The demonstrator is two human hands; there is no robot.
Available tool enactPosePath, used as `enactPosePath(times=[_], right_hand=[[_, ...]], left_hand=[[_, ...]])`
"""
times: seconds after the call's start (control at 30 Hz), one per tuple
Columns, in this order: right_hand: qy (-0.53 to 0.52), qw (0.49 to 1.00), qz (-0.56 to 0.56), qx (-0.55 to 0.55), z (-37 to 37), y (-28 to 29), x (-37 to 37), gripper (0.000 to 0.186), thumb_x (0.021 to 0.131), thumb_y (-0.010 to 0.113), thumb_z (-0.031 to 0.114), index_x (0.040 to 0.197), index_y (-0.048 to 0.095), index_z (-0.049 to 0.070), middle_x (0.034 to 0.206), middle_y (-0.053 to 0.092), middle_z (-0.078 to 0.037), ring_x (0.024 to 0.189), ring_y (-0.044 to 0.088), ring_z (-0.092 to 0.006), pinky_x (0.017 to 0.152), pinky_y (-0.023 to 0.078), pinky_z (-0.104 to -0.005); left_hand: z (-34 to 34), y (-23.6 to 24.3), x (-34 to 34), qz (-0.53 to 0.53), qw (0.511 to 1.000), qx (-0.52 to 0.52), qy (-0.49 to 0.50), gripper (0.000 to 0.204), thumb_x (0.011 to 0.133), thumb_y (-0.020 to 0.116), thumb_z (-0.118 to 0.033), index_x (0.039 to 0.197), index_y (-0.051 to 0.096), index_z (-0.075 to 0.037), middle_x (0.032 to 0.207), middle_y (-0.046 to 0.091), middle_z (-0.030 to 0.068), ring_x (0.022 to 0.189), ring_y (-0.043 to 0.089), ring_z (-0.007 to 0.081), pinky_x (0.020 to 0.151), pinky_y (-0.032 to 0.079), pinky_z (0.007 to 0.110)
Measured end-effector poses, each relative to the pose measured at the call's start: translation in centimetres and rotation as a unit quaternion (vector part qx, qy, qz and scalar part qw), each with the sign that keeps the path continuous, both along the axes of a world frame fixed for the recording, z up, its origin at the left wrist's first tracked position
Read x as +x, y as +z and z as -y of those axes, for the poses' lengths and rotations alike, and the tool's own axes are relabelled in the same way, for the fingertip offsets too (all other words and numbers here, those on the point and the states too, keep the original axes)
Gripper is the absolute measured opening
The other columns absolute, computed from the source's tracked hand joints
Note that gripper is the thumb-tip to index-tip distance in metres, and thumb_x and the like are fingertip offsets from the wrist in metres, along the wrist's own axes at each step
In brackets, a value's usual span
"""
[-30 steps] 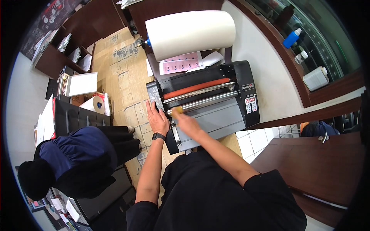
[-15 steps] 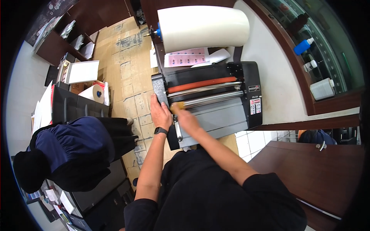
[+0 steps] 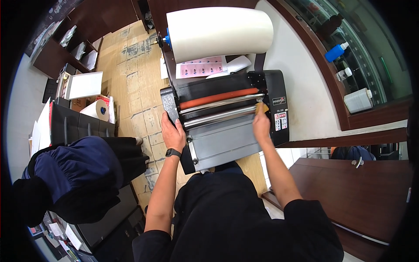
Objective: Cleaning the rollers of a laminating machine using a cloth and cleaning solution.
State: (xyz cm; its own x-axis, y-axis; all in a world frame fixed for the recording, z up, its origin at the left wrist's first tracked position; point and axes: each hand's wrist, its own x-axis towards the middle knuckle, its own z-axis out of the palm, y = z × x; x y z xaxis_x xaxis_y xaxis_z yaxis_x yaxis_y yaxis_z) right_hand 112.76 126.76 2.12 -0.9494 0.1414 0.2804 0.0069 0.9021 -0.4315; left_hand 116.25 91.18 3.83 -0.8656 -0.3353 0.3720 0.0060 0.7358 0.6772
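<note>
Bright even light, glinting metal rollers (image 3: 220, 117), bent edges, black corners

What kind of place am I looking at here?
Probably a small print shop or office: a machine with metal rollers stands in front, with a large white roll beyond it and pink printed sheets nearby.

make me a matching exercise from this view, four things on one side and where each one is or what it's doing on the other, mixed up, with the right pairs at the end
Column one
1. left hand
2. right hand
3. large white roll
4. orange-red roller

Column two
A. beyond the black and grey machine, at the top of the picture
B. holding a small yellow piece near the right end of the silver rollers
C. across the machine, just beyond the silver rollers
D. at the machine's left side

Right pairs: 1-D, 2-B, 3-A, 4-C
</note>
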Motion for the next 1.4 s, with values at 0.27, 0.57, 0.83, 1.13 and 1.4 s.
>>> enactPosePath(times=[0.27,0.57,0.83,1.13,1.4], right_hand=[[0.187,0.980,-0.004,0.069,10.9,-2.1,4.6,0.070,0.092,0.055,0.005,0.158,0.032,0.009,0.087,0.063,-0.011,0.081,0.066,-0.0328,0.068,0.056,-0.0454],[-0.119,0.991,0.044,-0.042,0.8,0.2,0.5,0.065,0.096,0.049,0.008,0.159,0.031,0.014,0.114,0.068,-0.025,0.092,0.066,-0.0464,0.078,0.053,-0.0533],[-0.110,0.987,0.080,-0.086,4.2,-2.2,3.1,0.048,0.100,0.046,0.015,0.146,0.047,0.002,0.087,0.067,-0.031,0.079,0.064,-0.0504,0.072,0.052,-0.0551],[0.018,0.503,0.235,-0.832,7.2,5.0,9.1,0.024,0.104,0.046,0.022,0.121,0.059,0.010,0.086,0.061,0.002,0.058,0.044,-0.0084,0.057,0.039,-0.0275],[0.111,0.477,0.230,-0.841,6.5,11.3,11.1,0.027,0.104,0.049,0.021,0.123,0.059,0.006,0.096,0.064,-0.001,0.071,0.055,-0.0082,0.061,0.042,-0.0255]], left_hand=[[0.2,0.4,0.3,0.015,1.000,0.011,-0.007,0.055,0.102,0.050,-0.019,0.148,0.035,0.006,0.145,0.047,0.0293,0.133,0.046,0.0449,0.113,0.036,0.046],[0.0,0.5,0.2,-0.004,1.000,-0.001,-0.005,0.056,0.100,0.052,-0.018,0.147,0.035,0.005,0.143,0.048,0.0291,0.131,0.047,0.0460,0.112,0.038,0.047],[0.3,0.3,0.2,-0.016,1.000,-0.007,-0.002,0.054,0.099,0.052,-0.018,0.146,0.037,0.005,0.142,0.049,0.0283,0.129,0.049,0.0452,0.111,0.038,0.047],[-0.2,1.3,0.7,0.004,1.000,0.000,0.004,0.056,0.097,0.057,-0.018,0.147,0.038,0.002,0.150,0.041,0.0273,0.137,0.042,0.0444,0.112,0.035,0.050],[-9.0,10.3,5.8,-0.020,0.956,0.193,-0.220,0.021,0.089,0.072,-0.012,0.104,0.065,0.001,0.103,0.065,0.0163,0.102,0.063,0.0336,0.090,0.050,0.041]])
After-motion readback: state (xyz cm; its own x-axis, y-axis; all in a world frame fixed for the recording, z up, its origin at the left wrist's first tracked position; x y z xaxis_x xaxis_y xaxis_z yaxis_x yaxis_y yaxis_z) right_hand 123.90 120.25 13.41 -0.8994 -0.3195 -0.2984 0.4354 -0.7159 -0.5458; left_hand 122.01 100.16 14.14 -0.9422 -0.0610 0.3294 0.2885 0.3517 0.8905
